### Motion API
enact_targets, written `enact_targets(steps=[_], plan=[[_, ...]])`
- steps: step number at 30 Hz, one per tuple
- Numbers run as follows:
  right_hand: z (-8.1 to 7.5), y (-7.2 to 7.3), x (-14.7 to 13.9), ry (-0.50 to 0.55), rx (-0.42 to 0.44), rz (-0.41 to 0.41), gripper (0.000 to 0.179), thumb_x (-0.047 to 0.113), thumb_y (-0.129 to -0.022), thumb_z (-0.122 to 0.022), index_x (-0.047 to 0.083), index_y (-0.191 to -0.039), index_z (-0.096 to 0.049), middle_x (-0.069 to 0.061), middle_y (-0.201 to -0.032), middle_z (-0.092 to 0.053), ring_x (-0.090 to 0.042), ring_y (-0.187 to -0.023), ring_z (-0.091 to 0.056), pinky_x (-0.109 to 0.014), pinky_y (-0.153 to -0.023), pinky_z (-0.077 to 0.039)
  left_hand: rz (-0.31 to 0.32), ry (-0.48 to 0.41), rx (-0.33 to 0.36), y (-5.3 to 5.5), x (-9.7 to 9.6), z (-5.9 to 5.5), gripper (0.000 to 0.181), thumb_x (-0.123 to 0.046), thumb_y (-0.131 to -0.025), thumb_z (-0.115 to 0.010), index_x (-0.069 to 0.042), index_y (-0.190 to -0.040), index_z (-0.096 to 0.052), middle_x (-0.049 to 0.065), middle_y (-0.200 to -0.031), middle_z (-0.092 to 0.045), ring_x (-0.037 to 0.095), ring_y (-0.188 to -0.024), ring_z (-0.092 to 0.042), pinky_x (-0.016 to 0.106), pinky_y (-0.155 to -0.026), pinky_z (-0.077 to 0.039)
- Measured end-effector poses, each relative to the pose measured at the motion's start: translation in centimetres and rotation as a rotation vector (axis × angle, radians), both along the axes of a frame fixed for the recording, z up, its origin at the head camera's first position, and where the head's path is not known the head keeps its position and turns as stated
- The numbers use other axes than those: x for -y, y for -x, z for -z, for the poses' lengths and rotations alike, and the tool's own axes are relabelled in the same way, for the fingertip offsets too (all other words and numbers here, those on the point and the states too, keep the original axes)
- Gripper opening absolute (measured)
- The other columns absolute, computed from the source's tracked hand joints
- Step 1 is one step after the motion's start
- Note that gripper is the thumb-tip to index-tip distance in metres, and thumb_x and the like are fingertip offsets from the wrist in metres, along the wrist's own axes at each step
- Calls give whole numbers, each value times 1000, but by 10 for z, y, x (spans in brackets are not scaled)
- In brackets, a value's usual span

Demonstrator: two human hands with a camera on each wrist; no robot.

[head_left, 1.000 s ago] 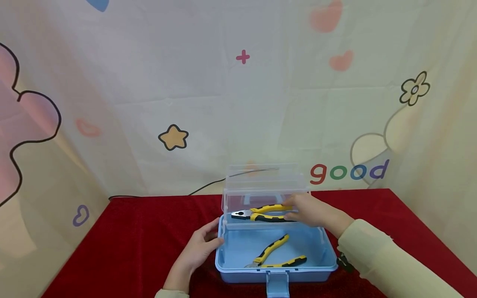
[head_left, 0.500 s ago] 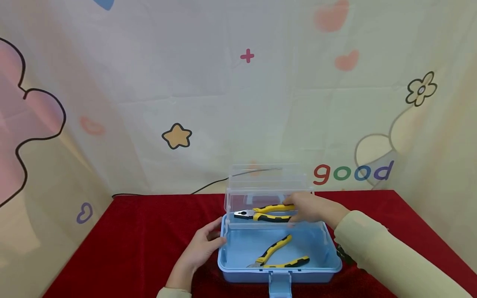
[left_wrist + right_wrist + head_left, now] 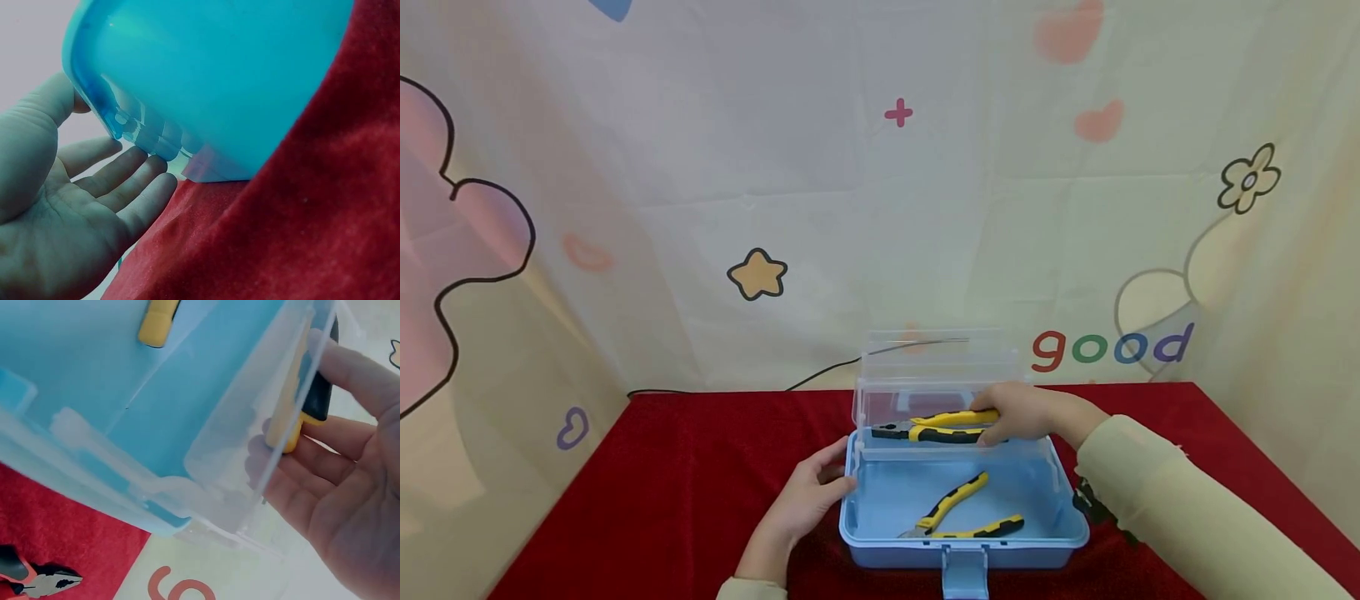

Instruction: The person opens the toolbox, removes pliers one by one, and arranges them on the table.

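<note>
A blue toolbox (image 3: 962,554) stands with its clear lid (image 3: 940,358) raised and its clear tray (image 3: 955,454) lifted at the back. At the tray, my right hand (image 3: 1018,412) grips combination pliers (image 3: 925,434) by their yellow-and-black handles, thumb on one handle and fingertips by the other. Their head points left. On the box floor lie diagonal cutters (image 3: 951,504) with similar handles spread apart. My left hand (image 3: 808,492) holds the box's left side, thumb over the rim; in the left wrist view its other fingers (image 3: 144,206) lie along the outside wall.
Red cloth (image 3: 737,467) covers the table. Right of the box, red-handled pliers (image 3: 47,581) lie on it, mostly hidden by my sleeve in the head view. The box's front latch (image 3: 965,573) hangs down. A dark cable (image 3: 820,377) runs behind, before a printed curtain (image 3: 820,167).
The combination pliers have tilted slightly in the tray, their shiny head now looking dark. My right hand has shifted a little with them. The left hand stays on the box.
</note>
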State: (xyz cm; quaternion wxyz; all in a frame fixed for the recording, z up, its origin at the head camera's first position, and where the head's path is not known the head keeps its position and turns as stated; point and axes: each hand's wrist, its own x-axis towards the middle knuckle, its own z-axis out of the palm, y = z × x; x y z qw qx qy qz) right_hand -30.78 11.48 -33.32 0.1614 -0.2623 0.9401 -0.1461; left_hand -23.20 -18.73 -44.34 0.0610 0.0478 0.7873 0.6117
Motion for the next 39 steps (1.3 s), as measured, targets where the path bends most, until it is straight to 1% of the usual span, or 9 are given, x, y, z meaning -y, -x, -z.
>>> enact_targets(steps=[3, 6, 10, 14, 17, 22, 25, 30, 39], plan=[[-4, 1, -2, 22, 55, -13, 38, 24, -79, -75, 9, -114, -67, 1, -86, -58, -16, -81, -51, -30, -74, -48, 0, -2, 5, 0, 0, 0, 62, -17, -88, -61, -13, -146, -37, 16, -136, -51, 25, -108, -56, 41, -89, -54], [-6, 1, -3, 39, 93, -33, 31, 26, -80, -74, 12, -107, -70, 1, -83, -59, -15, -78, -52, -29, -73, -48, 1, -4, 6, -1, 0, -1, 62, -16, -88, -61, -12, -145, -37, 16, -137, -50, 25, -110, -56, 41, -90, -53], [-6, 1, -4, 66, 133, -70, 25, 27, -80, -74, 15, -102, -71, 3, -80, -62, -14, -75, -54, -28, -71, -49, -2, -4, 6, -1, 0, -2, 62, -17, -88, -61, -12, -146, -37, 16, -137, -50, 26, -110, -56, 41, -89, -53], [-3, -2, -5, 98, 156, -79, 22, 27, -80, -73, 15, -99, -72, 3, -77, -62, -15, -74, -54, -28, -70, -50, -4, 5, 15, -1, 0, -2, 62, -18, -89, -62, -13, -146, -37, 16, -136, -51, 26, -109, -56, 41, -89, -54], [-1, -4, -4, 109, 153, -66, 20, 27, -80, -74, 16, -97, -72, 3, -75, -62, -15, -74, -54, -29, -70, -49, 0, 8, 22, -1, 0, -2, 62, -18, -89, -61, -13, -146, -37, 16, -136, -51, 26, -109, -56, 41, -90, -53], [1, -7, -4, 122, 143, -49, 23, 27, -79, -75, 16, -98, -72, 2, -76, -61, -15, -75, -54, -29, -70, -49, -4, 7, 30, 0, -1, -3, 63, -17, -88, -61, -13, -146, -36, 16, -137, -50, 27, -111, -56, 42, -90, -53], [3, -8, -4, 140, 141, -32, 32, 28, -77, -77, 13, -105, -71, 2, -80, -62, -15, -77, -54, -30, -71, -51, -7, 9, 28, -1, -1, -3, 63, -17, -88, -61, -12, -146, -36, 16, -137, -50, 27, -111, -56, 42, -90, -53], [6, -9, -4, 148, 106, -3, 51, 31, -72, -80, 9, -116, -67, 4, -87, -64, -15, -80, -54, -30, -73, -52, -13, 13, 27, -2, -2, -4, 65, -16, -87, -62, -11, -146, -35, 17, -138, -49, 27, -112, -56, 43, -90, -53], [12, -13, -4, 197, 23, 38, 52, 31, -69, -82, 9, -113, -64, 1, -90, -59, -16, -83, -51, -30, -72, -49, -3, 0, 22, 0, -1, 0, 65, -16, -88, -61, -9, -147, -34, 19, -138, -49, 27, -112, -56, 43, -89, -53]])
